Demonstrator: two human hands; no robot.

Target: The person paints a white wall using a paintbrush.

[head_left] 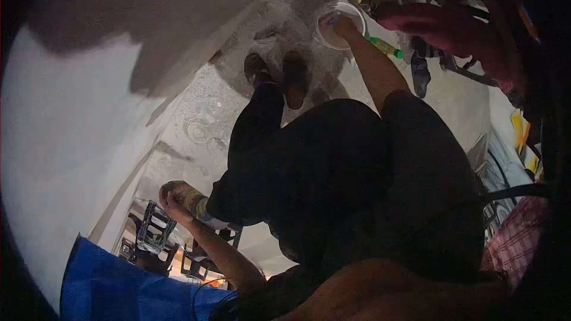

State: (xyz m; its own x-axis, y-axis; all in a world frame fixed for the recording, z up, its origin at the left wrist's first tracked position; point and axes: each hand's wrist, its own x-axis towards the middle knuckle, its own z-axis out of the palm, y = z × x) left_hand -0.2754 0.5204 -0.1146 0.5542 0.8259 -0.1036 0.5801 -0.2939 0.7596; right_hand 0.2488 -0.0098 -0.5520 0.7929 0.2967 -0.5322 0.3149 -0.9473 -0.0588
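My right arm stretches forward, and my right hand [345, 26] is closed inside the rim of a white bucket [360, 19]. Something small and pinkish-blue shows beside its fingers; what it holds I cannot make out. A green bottle [383, 46] lies on the floor close to the bucket, near my right forearm. Low on the left, my left hand [173, 205] is curled against a patterned brown and green item [193, 200], which is partly hidden behind my dark clothing.
My dark shoes [256, 66] rest on the wet-looking floor [201, 107]. A pale wall [65, 125] rises on the left. Black plastic crates [156, 227] and a blue sheet [119, 279] are at lower left. Dark red cloth [440, 24] and a dark sock-like item [420, 74] are at right.
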